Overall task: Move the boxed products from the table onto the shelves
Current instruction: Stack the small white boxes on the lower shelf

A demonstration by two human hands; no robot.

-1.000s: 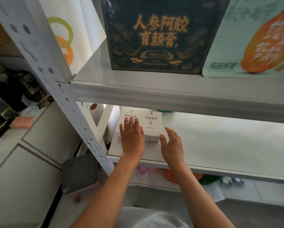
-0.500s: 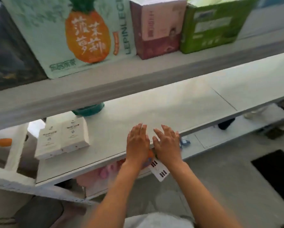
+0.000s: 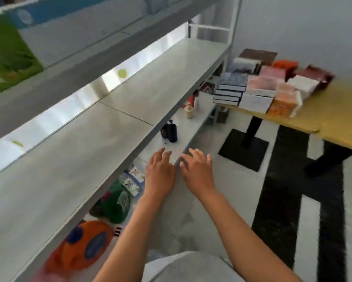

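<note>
The shelf (image 3: 114,110) runs long and mostly bare. Boxes (image 3: 260,88) sit clustered on the desk (image 3: 334,110), ahead and to the right, probably nearer the right hand (image 3: 197,169). Both it and the left hand (image 3: 160,171) hold nothing, fingers (image 3: 193,154) loosely spread.

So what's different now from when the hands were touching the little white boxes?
Both hands came off the boxes and swung right along the shelf. The left hand and right hand now hang open, holding nothing. The table of boxed products has come into view.
</note>
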